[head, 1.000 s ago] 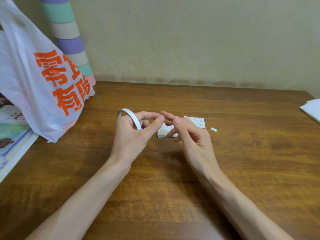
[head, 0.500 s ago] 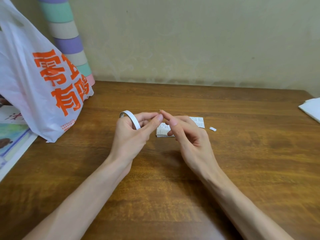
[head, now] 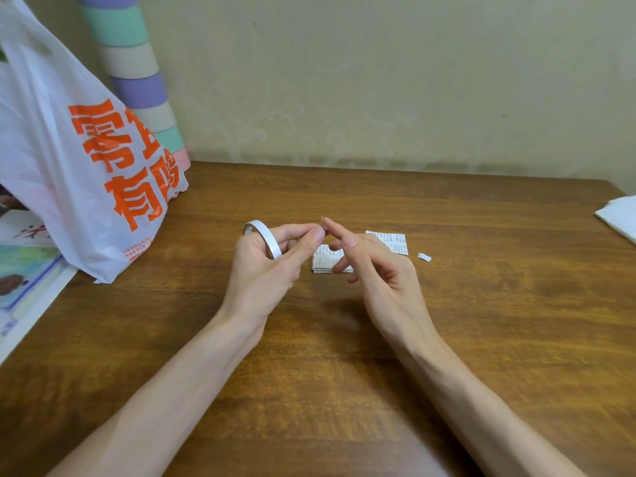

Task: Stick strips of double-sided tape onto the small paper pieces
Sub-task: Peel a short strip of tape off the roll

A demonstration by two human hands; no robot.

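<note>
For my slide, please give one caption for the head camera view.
The left hand holds a white tape roll while the right hand touches its end, near printed paper pieces.

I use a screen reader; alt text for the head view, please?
The left hand grips a white tape roll; the right hand touches its index fingertip to the left thumb, above printed paper pieces on a wooden table.

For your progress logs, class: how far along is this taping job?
Done: no tape visible on the paper pieces; a white scrap lies beside them. In hand: left hand grips the tape roll, right hand touches its free end. Left: taping every piece.
</note>
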